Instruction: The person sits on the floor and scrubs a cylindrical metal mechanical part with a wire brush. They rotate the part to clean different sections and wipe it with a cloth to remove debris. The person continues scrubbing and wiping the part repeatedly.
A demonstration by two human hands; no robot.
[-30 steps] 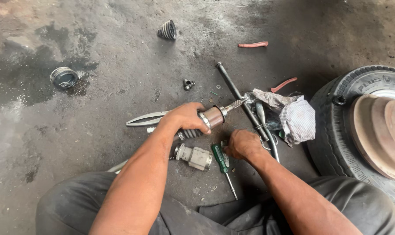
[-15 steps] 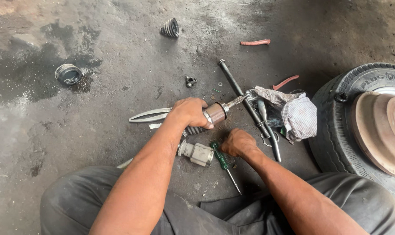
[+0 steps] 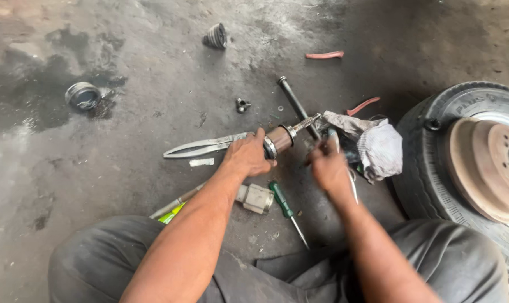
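Metal ring (image 3: 82, 95): far left, on the wet dark patch of the concrete floor (image 3: 153, 84); well apart from the work.
Long pliers (image 3: 205, 146): flat on the floor, handles to the left, tips running under the left hand.
Rubber boot (image 3: 215, 36): off the shaft, lying alone at top of view (so judged: stripping already well along).
Green-handled tool (image 3: 173, 212): partly hidden under the left forearm; kind not clear.
Left hand (image 3: 248, 155): closed round the joint housing (image 3: 277, 140), gripping it just off the floor, splined stub pointing up and right.
Small metal piece (image 3: 243, 104): loose on the floor above the housing, apart from it.
Block-shaped part (image 3: 255, 198): on the floor just below the left hand.
Green screwdriver (image 3: 286, 210): beside the block, tip toward the lap; not in hand.
Black shaft (image 3: 297, 106): slanting on the floor behind the housing's stub.
Right hand (image 3: 328, 168): blurred, fingers curled near the stub end; whether closed on a tool cannot be told.
Rag (image 3: 372, 145): bunched just right of the right hand, crowding that side.
Wheel (image 3: 473, 163): far right, lying flat, rusty drum up; limits room on the right.
Left to do: housing still in hand, parts scattered, nothing reassembled.
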